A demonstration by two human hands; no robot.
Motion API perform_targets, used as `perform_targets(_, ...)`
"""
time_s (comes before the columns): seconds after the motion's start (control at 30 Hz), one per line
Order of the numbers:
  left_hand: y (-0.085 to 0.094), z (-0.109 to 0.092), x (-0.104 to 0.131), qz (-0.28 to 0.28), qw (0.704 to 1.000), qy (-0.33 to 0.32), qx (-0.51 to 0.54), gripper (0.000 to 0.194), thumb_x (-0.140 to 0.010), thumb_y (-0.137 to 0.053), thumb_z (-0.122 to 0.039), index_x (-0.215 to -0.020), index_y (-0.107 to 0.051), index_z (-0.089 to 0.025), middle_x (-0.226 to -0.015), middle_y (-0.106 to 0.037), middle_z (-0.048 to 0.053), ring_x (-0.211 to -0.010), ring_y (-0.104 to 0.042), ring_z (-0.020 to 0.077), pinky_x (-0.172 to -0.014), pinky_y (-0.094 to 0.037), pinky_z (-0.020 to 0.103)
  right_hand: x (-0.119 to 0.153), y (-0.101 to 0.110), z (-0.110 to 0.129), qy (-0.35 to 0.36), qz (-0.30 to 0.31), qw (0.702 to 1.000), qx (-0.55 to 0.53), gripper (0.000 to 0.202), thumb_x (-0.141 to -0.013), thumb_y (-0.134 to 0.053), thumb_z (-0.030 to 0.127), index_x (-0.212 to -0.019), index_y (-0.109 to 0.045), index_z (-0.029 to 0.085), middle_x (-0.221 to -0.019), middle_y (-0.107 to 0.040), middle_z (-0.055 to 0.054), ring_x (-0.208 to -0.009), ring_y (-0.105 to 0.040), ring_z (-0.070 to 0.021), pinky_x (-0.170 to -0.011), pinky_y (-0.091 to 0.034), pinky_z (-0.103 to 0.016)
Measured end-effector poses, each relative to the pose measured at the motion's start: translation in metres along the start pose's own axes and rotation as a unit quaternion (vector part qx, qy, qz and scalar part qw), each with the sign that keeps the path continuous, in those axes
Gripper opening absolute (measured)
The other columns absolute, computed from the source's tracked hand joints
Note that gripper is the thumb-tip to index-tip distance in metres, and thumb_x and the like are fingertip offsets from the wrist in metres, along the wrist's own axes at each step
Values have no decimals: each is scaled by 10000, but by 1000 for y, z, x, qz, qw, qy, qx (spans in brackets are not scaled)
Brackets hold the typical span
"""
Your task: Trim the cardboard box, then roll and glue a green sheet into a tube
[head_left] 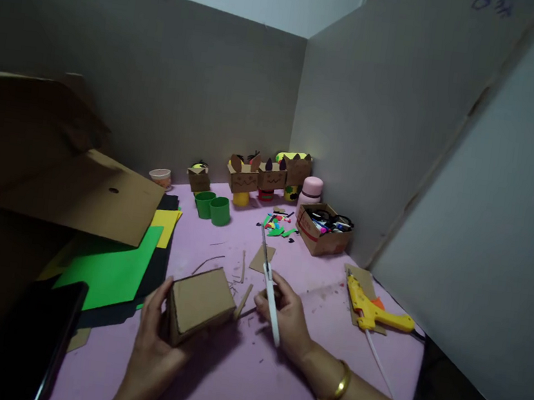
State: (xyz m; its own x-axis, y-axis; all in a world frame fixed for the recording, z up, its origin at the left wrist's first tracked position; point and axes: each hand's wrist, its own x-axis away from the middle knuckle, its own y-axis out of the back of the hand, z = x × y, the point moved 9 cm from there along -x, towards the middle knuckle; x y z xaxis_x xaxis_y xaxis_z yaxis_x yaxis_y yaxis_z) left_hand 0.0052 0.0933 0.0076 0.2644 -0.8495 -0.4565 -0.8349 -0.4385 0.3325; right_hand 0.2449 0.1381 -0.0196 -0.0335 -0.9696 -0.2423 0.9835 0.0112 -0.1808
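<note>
My left hand grips a small brown cardboard box by its left side, with its flat top tilted toward me. To its right, my right hand is closed around white-handled scissors, seen nearly edge-on, their metal blades pointing away from me and up. The scissors are apart from the box. Between the two hands lie narrow cardboard strips, and a flat cardboard piece rests just beyond the scissors.
A yellow glue gun lies on cardboard at right. Behind stand a box of pens, a pink flask, green cups, cardboard animal heads and paper scraps. At left are green sheets, a large carton and a phone.
</note>
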Motion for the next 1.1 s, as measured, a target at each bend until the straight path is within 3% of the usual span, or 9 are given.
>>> perform_targets(0.1, -13, 0, 4, 79, 993, 66, 63, 985, -606, -777, -367, -1432, -244, -303, -1417, -378, 120, -1263, -446, 357, -970, -466, 497, 2, 0, 16, 34, 64, 992, 102, 551, -752, -690, 269, -1282, -545, 222, -937, -673, -42, -847, -632, -196, -810, -510, -349)
perform_targets(0.17, -17, -2, 6, 117, 986, 87, 86, 967, -595, -792, -353, -1411, -279, -283, -1380, -430, 138, -1206, -509, 361, -939, -493, 495, 6, -3, 30, 80, 121, 970, 195, 594, -731, -703, 242, -1301, -537, 244, -1203, -618, -91, -1092, -570, -250, -961, -440, -402)
perform_targets(0.2, -17, -4, 5, 128, 984, 83, 91, 947, -590, -801, -344, -1393, -305, -278, -1352, -457, 142, -1172, -539, 361, -923, -505, 494, 9, -5, 35, 103, 147, 954, 241, 598, -721, -711, 240, -1295, -545, 255, -1211, -616, -94, -1116, -556, -262, -974, -431, -414)
perform_targets(0.27, -12, -9, 4, 133, 987, 41, 78, 886, -606, -804, -311, -1360, -339, -296, -1322, -470, 135, -1158, -552, 355, -922, -505, 502, 13, -4, 44, 138, 167, 929, 299, 589, -731, -696, 242, -1298, -542, 272, -1157, -630, -93, -1079, -575, -264, -941, -460, -410)
perform_targets(0.47, 9, -44, 7, 82, 974, -211, -20, 804, -696, -741, -136, -1355, -336, -355, -1334, -411, 104, -1313, -371, 309, -1051, -375, 552, 27, -6, 56, 251, 181, 870, 385, 635, -773, -581, 144, -1379, -430, 261, -1161, -600, -116, -1102, -548, -292, -909, -474, -418)
perform_targets(0.63, 11, -50, 8, 86, 966, -245, -20, 842, -706, -735, -107, -1378, -294, -358, -1377, -380, 105, -1366, -292, 299, -1086, -312, 582, 36, -15, 49, 305, 218, 829, 414, 725, -709, -523, 55, -1393, -388, 257, -1128, -561, -116, -1052, -534, -293, -925, -431, -474)
perform_targets(0.73, 10, -43, 4, 103, 977, -188, -8, 819, -698, -754, -157, -1362, -316, -355, -1381, -396, 114, -1365, -307, 323, -1063, -351, 573, 39, -16, 48, 334, 236, 808, 424, 782, -661, -494, 30, -1400, -366, 248, -1150, -533, -125, -1082, -501, -306, -956, -391, -511)
perform_targets(0.9, 5, -19, -4, 149, 987, 9, 62, 914, -606, -817, -246, -1360, -310, -352, -1301, -535, 117, -1118, -594, 341, -882, -540, 507, 36, -10, 48, 328, 233, 802, 442, 825, -618, -474, 17, -1400, -366, 256, -1119, -515, -121, -1048, -496, -313, -928, -392, -529)
perform_targets(1.1, 4, -11, -9, 164, 977, 77, 114, 921, -581, -785, -194, -1369, -324, -306, -1252, -608, 117, -1104, -608, 344, -897, -525, 530, 35, -16, 39, 277, 261, 814, 439, 829, -575, -477, 9, -1365, -421, 255, -978, -543, -88, -924, -527, -280, -871, -426, -501)
